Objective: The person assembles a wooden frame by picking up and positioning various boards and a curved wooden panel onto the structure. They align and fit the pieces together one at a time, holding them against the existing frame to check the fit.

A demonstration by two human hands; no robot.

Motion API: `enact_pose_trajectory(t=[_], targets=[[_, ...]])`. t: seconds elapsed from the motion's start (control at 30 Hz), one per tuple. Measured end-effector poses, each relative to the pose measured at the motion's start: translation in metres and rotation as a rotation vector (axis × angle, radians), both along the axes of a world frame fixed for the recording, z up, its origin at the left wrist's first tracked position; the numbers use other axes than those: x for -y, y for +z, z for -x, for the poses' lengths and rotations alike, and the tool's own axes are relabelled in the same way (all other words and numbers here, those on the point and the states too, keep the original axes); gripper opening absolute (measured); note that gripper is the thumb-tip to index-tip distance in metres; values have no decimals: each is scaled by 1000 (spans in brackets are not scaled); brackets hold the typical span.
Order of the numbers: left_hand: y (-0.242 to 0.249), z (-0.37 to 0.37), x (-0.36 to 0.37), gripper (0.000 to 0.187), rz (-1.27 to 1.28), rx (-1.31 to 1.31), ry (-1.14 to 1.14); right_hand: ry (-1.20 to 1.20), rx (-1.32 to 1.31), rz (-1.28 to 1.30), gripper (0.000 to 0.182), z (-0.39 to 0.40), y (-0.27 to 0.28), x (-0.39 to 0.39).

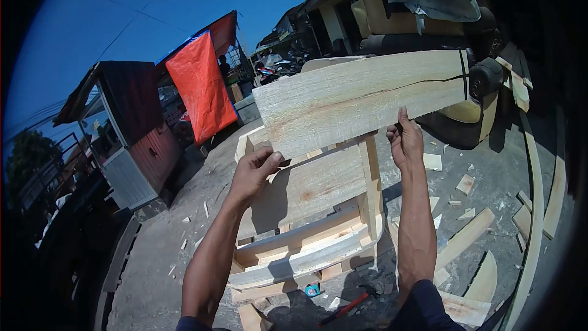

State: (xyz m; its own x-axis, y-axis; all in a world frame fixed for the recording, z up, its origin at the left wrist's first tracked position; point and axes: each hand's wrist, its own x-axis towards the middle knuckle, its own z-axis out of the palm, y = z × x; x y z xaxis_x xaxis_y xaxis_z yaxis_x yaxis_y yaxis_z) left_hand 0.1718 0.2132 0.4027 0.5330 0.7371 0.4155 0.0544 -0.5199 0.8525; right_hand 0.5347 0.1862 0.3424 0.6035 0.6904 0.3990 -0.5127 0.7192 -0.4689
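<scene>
A wide, pale wooden board (343,95) is held up in front of me, tilted, with a long dark crack running to its right end. My left hand (254,175) pinches its lower left corner between thumb and fingers. Along the lower edge, right of the middle, my right hand (405,138) grips the board with the thumb on the near face. Beneath and behind it stands a wooden frame (370,178) with a curved front rail (306,257); the held board hides part of its top. Another flat panel (306,193) lies across the frame.
On the ground below are a teal tape measure (312,290) and a red-handled hammer (349,308). Wood offcuts (465,239) and long strips (531,208) lie at the right. Stacked upholstered seats (416,18) stand behind the board. A stall with an orange tarp (202,89) is at the left.
</scene>
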Motion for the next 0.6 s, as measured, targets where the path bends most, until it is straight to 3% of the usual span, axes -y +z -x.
enact_pose_trajectory(t=[0.17,0.3,0.6], targets=[[-4,0,19,33,-80,-193,218,-24,16,7,35,5,11,-1],[-16,5,11,30,-118,-232,249,10,39,8,41,2,8,-12],[-31,0,3,28,-253,-102,302,-19,-25,-1,35,12,10,-20]])
